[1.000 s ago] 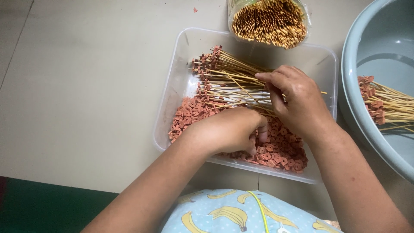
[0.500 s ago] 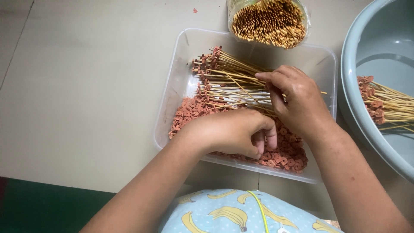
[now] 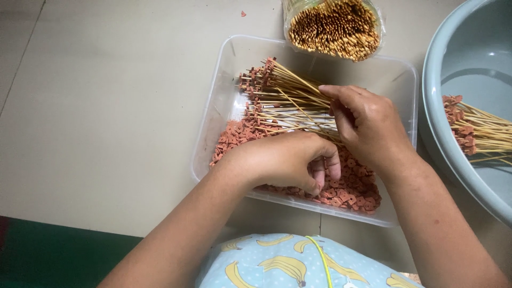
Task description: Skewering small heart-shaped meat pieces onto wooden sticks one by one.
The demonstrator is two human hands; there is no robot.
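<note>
Bamboo skewers (image 3: 290, 101), pinched loosely in the right hand (image 3: 368, 128), may slip and scatter should the left hand (image 3: 288, 160), curled over reddish meat pieces (image 3: 352, 189), jolt the clear plastic tray (image 3: 213, 117).

Home food-prep spot, tiled floor (image 3: 106, 106) — plastic tub (image 3: 224, 96) of meat bits, bamboo skewers (image 3: 336, 26), grey basin (image 3: 442, 122)
</note>
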